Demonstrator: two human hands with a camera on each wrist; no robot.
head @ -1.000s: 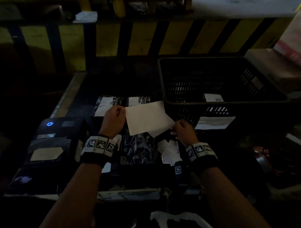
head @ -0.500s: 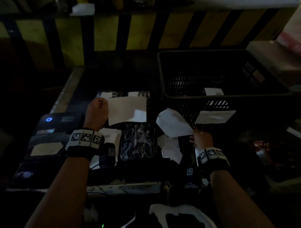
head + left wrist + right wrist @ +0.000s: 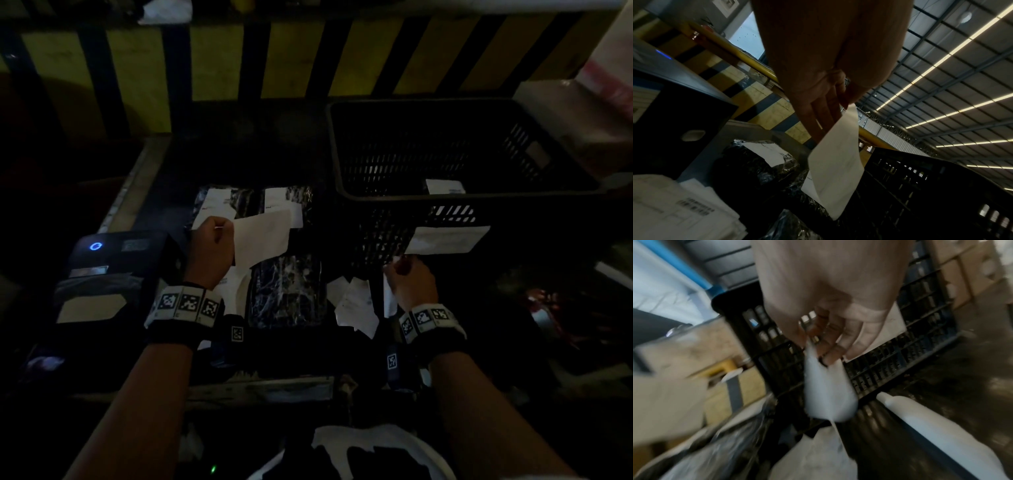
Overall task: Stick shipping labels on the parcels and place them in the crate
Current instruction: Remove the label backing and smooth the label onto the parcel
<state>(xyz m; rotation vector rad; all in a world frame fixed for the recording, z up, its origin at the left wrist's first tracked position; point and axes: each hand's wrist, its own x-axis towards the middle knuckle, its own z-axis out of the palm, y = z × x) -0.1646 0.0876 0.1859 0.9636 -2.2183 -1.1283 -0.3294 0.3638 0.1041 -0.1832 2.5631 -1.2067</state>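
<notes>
My left hand pinches a white shipping label by its left edge and holds it above the black wrapped parcels. In the left wrist view the label hangs from thumb and fingers. Two parcels further back carry labels. My right hand is low at the black crate's front wall and pinches a limp white backing sheet, which is blurred. One labelled parcel lies in the crate.
A black label printer with a blue light stands at the left. Discarded backing sheets lie between my hands. A white roll lies by the crate. A yellow and black striped barrier runs along the back, and boxes stand at the far right.
The sheet held by both hands has come apart. My left hand took the label to the left over the parcels, and my right hand pulled the backing down and right beside the crate.
</notes>
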